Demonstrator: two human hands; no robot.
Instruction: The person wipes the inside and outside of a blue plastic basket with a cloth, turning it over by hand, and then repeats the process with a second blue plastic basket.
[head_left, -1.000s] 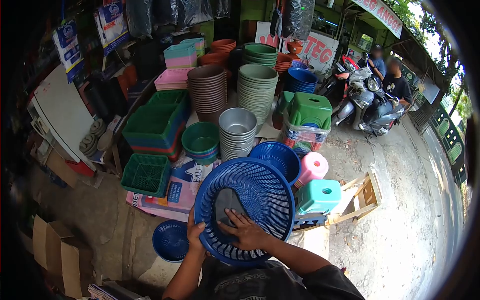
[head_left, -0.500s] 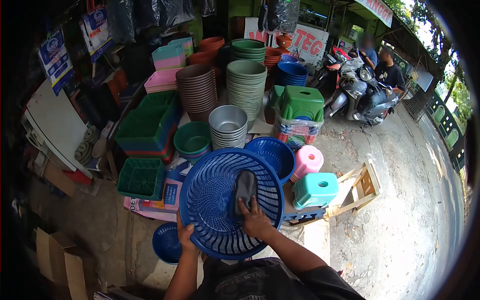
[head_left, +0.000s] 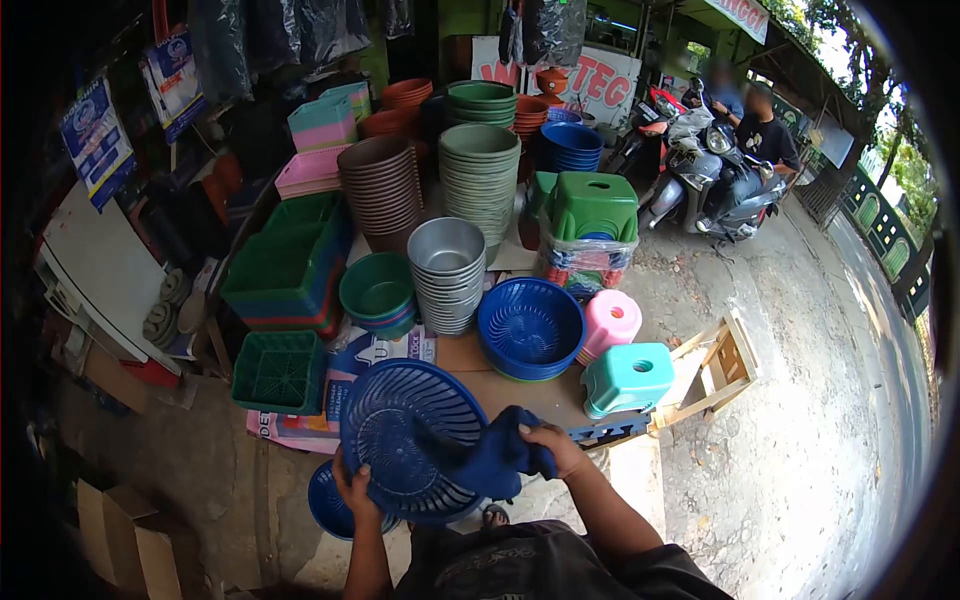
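A blue plastic basket with slotted sides is held tilted in front of me. My left hand grips its left lower rim, the thumb over the edge. My right hand is closed on a dark blue cloth at the basket's right side. Part of the cloth hangs over the rim into the basket, blurred by motion. Behind it, a second blue basket rests on the table, and another blue basket lies low, partly under the held one.
Silver pots, green buckets, brown buckets and green crates are stacked on the table. Pink and turquoise stools stand right, beside a wooden frame. Two people are by parked motorbikes.
My right hand has pulled the cloth from inside the basket out to the right rim. The basket has tilted and shifted left and down, uncovering the blue basket behind.
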